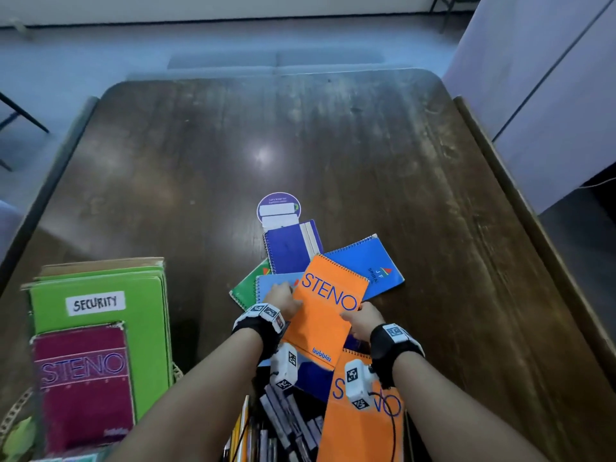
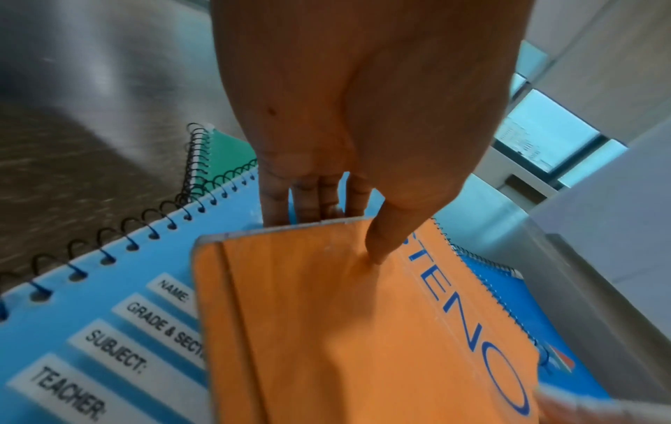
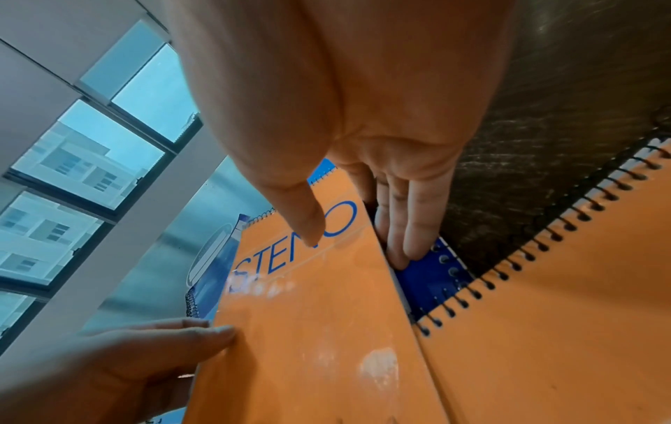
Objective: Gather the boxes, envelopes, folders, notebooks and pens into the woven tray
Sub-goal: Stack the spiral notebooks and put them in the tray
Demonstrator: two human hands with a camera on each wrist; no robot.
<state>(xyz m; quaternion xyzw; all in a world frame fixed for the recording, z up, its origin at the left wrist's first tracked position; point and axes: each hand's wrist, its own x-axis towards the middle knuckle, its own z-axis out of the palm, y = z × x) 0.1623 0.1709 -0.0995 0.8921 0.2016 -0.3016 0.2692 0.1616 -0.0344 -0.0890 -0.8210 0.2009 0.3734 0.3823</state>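
Both hands hold an orange STENO notebook [image 1: 328, 305] over a loose pile of notebooks at the near middle of the table. My left hand [image 1: 283, 295] pinches its left edge [image 2: 327, 315], thumb on the cover and fingers [image 2: 308, 200] tucked beneath. My right hand [image 1: 360, 320] pinches the right edge [image 3: 308, 330] the same way. Beneath lie a light blue notebook [image 2: 90, 330], a green one [image 1: 250, 285], a dark blue one [image 1: 291, 248], a blue spiral one [image 1: 370, 265] and a second orange STENO [image 1: 363, 411]. The woven tray [image 1: 15, 411] stands at the near left.
The tray holds a green folder [image 1: 96, 285] labelled SECURITY and a maroon STENO notebook [image 1: 83, 378]. Pens and dark sticks [image 1: 283, 425] crowd the near edge between my arms. A round purple sticker [image 1: 278, 208] lies beyond the pile. The dark wooden table [image 1: 300, 145] has raised side edges.
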